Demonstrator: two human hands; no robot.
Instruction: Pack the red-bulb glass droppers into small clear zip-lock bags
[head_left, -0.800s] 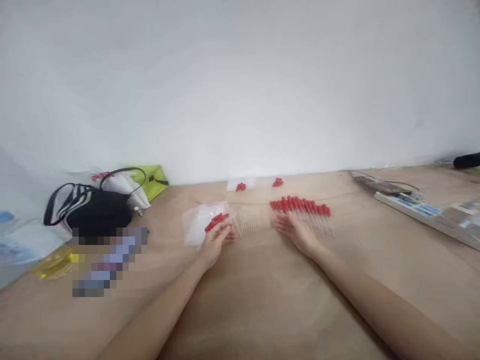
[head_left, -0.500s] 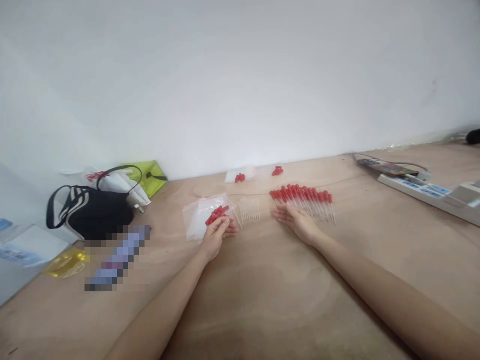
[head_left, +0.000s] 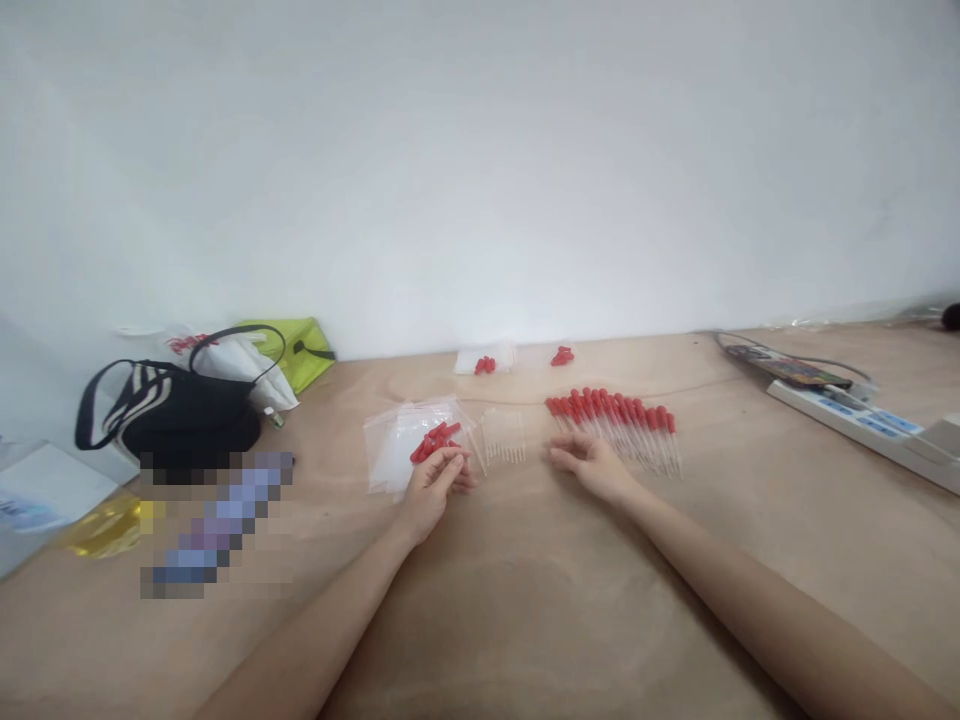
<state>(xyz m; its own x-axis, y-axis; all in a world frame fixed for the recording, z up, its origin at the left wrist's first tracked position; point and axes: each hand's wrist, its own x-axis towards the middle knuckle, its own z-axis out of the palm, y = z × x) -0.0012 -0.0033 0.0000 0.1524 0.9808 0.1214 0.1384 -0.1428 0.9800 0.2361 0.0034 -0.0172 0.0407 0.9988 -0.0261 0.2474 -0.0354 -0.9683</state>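
Note:
My left hand is beside a pile of red rubber bulbs lying on clear plastic bags. Its thumb and fingers are drawn together; whatever may be between them is too small to make out. To the right, my right hand hovers by the near left end of a row of thin clear droppers with red tops, its fingers loosely extended and nothing visible in them. Between the hands lies a group of thin clear tubes.
Toward the wall lie two small groups of red bulbs, one on white bags. A black bag, a green bag and a blurred item sit left. At right are a power strip and phone.
The view has shifted slightly, so the objects on the table appear a little lower. My right hand's fingers have drawn slightly closer together; my left hand stays by the red bulbs.

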